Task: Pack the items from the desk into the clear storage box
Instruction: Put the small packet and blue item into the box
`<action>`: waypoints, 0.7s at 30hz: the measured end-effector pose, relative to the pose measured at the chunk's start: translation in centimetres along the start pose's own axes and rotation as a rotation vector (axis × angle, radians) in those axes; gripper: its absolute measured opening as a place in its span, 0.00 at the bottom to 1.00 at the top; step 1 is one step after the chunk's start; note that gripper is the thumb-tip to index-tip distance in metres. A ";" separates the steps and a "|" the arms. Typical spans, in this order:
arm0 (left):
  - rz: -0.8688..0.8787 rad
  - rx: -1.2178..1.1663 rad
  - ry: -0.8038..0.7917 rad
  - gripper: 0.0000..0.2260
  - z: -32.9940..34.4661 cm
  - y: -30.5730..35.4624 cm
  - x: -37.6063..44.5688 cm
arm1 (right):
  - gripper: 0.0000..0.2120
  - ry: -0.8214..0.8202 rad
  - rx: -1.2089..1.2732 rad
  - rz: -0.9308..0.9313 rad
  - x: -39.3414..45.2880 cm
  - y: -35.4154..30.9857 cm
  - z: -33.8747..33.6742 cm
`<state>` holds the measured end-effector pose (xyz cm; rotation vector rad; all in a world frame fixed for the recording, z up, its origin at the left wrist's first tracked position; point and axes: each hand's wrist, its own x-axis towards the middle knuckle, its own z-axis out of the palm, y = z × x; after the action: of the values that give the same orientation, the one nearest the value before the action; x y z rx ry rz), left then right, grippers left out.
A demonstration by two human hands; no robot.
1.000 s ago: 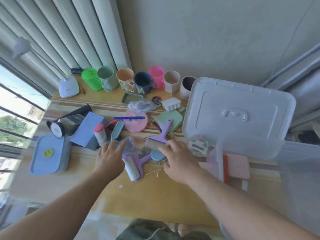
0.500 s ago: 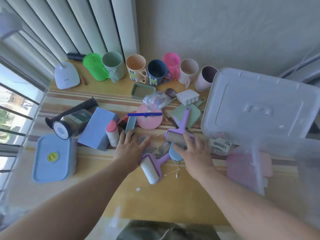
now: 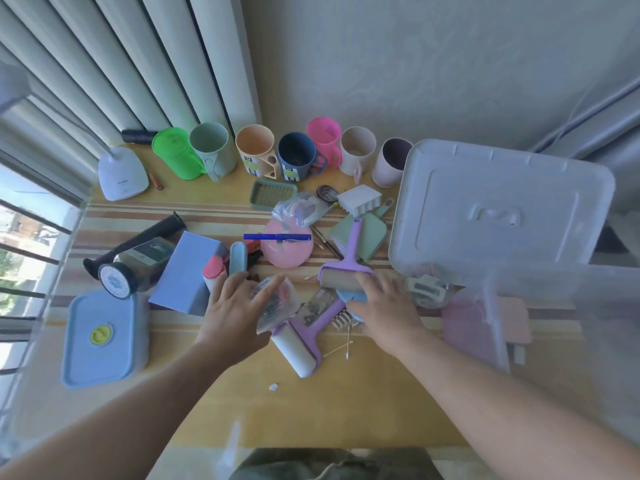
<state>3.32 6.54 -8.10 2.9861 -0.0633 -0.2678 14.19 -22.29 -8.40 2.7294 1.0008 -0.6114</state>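
head view: left hand (image 3: 232, 315) grip holds plastic bag (image 3: 275, 301); right hand (image 3: 384, 308) spread on lint roller (image 3: 341, 275).

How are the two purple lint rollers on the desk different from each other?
The far lint roller has a tan roll and its handle points away toward the wall; the near lint roller has a white roll and lies slanted. The right hand touches the far one; no hand touches the near one. Both have purple frames.
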 end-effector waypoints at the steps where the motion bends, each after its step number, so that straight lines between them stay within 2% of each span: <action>1: 0.002 -0.011 0.006 0.45 -0.2 0.2 -0.1 | 0.22 0.006 0.006 0.062 -0.5 0.4 0.2; 6: 0.081 -0.101 0.036 0.41 -1.1 1.9 -0.5 | 0.30 -0.019 0.209 0.327 -1.6 1.4 1.2; 9: 0.092 -0.187 0.048 0.40 -1.5 3.6 -1.0 | 0.33 -0.005 0.235 0.282 -0.9 0.5 1.7; 12: 0.076 -0.235 0.038 0.41 -1.8 5.3 -1.9 | 0.39 -0.006 0.363 0.299 -0.1 -0.9 2.2; 15: 0.071 -0.209 0.018 0.43 -2.1 6.9 -2.9 | 0.37 0.010 0.417 0.324 1.0 -1.6 2.9; 21: 0.069 -0.207 -0.015 0.37 -2.0 8.0 -3.9 | 0.30 0.049 0.447 0.322 -0.9 -1.0 2.4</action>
<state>-0.33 -0.84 -4.28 2.7706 -0.1310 -0.2714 12.13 -22.75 -10.19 3.2061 0.4500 -0.7890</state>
